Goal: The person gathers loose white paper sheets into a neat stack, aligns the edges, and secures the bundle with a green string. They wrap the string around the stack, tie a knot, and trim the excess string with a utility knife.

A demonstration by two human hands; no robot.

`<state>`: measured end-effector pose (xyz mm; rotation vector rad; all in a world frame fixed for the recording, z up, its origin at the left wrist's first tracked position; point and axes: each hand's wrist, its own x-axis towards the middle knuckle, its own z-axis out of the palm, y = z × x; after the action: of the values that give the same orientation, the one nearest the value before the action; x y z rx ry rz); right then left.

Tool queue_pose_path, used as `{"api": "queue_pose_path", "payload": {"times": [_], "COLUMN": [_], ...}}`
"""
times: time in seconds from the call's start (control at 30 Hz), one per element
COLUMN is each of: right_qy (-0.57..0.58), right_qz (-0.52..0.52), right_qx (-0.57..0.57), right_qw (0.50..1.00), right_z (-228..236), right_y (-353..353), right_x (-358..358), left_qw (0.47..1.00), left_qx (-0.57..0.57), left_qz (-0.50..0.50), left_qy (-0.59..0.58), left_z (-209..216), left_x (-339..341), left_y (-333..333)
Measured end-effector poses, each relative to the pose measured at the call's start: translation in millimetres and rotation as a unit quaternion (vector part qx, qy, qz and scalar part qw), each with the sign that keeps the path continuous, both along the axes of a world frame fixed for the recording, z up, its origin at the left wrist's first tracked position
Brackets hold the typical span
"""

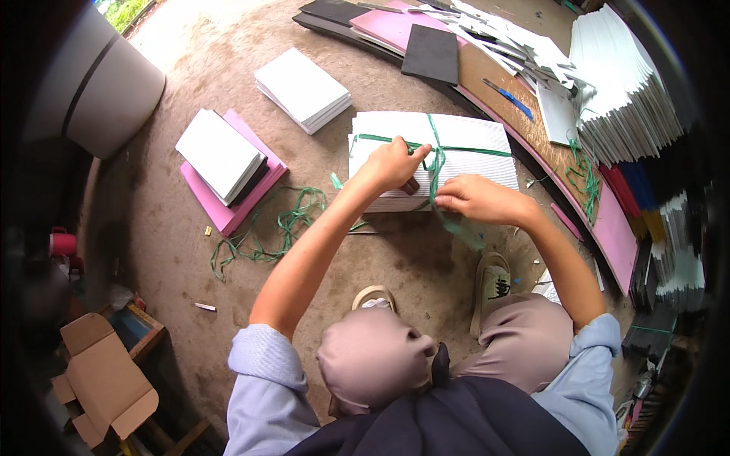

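Observation:
A thick bundle of white sheets [487, 171] lies on the floor in front of me, with green plastic twine [431, 128] crossing over its top in both directions. My left hand [394, 163] is closed on the twine near the crossing, its thumb pointing right. Lower down, at the bundle's near edge, my right hand [479, 199] pinches the twine between thumb and fingers. A loose, blurred end of twine hangs below the right hand. The undersides of both hands' fingers are partly hidden.
Left of the bundle are a white stack [304, 83], another on pink sheets [242, 205], and tangled twine [293, 220]. On the right, a brown board [517, 99] bears a blue-handled cutter [513, 100] and offcuts. Tall white sheets [623, 83] stand beyond. A cardboard box [106, 376] sits lower left.

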<state>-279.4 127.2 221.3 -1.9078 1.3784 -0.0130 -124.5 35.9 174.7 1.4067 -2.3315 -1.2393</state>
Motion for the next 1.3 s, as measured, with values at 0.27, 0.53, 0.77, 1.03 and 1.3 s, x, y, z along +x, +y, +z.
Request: {"api": "queue_pose_path", "payload": {"times": [0.27, 0.53, 0.77, 1.03, 1.3], "right_qy": [0.156, 0.099, 0.023, -0.038, 0.001], "right_qz": [-0.156, -0.096, -0.066, -0.139, -0.236], "right_qx": [-0.270, -0.344, -0.263, -0.364, -0.391], "right_qw": [0.937, 0.929, 0.962, 0.920, 0.890], "right_z": [-57, -76, -59, -61, -88], "right_y": [-33, -44, -48, -63, -84], "right_x": [-54, -61, -66, -97, -148], "left_qw": [0.977, 0.980, 0.997, 0.987, 0.986], "left_qx": [-0.111, -0.061, -0.046, -0.040, -0.141], "left_qz": [-0.056, -0.037, 0.051, 0.122, 0.085], "left_qy": [-0.175, -0.186, -0.034, 0.102, 0.035], "left_z": [13, 6, -9, 9, -16], "left_x": [-61, -66, -59, -92, -161], "left_y": [1, -1, 9, -1, -32]}}
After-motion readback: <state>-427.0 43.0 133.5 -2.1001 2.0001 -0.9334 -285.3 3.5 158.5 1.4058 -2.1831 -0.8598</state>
